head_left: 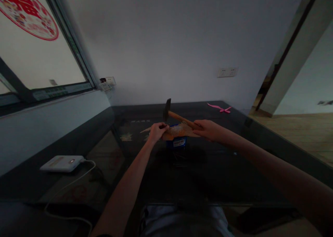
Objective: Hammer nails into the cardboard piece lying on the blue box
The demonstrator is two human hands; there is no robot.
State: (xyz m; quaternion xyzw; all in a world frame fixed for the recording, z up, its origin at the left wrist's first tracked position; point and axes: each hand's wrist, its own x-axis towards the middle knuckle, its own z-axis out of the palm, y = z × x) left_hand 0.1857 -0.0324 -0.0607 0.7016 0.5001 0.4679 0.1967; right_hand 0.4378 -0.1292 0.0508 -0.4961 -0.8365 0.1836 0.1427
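In my right hand [205, 129] is the wooden handle of a hammer [179, 117], its dark head raised at the left end. Below the hammer, a rough orange-brown piece of wood [179, 130] with splintered, pointed ends lies across a blue box [178, 142]. My left hand [158, 130] is closed at the left part of the wood, thumb and forefinger pinched together; anything between them is too small to make out. The hammer head stands just above and to the right of those fingertips.
A white power bank [62, 163] with a white cable lies at the left of the dark glossy table [109, 181]. A pink ribbon-like item [221, 108] is at the back right. Small thin pieces lie before the box. A wall stands behind.
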